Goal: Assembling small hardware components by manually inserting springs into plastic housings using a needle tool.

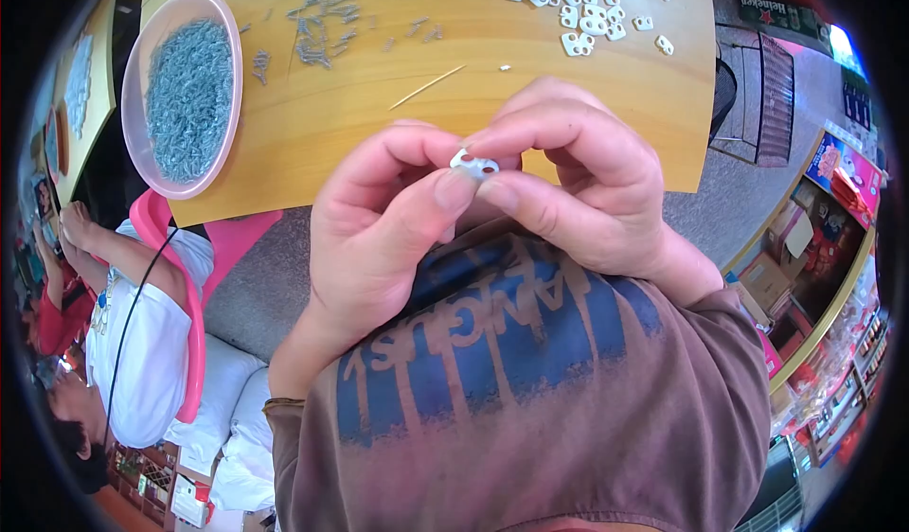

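Between my fingertips, over the table's near edge, is a small white plastic piece with round holes. My left hand pinches its left side between thumb and forefinger. The thumb and forefinger of my right hand close on its right side. Just beyond my hands a thin wooden toothpick lies slantwise on the table, and a tiny white bit lies to its right. At the far side are a heap of similar white pieces and a scatter of small grey pins.
A pink oval basin full of small clear-grey pieces stands on the left of the wooden table. Beyond the left corner a person in a white shirt sits in a pink chair. Shelves with boxes stand at the right.
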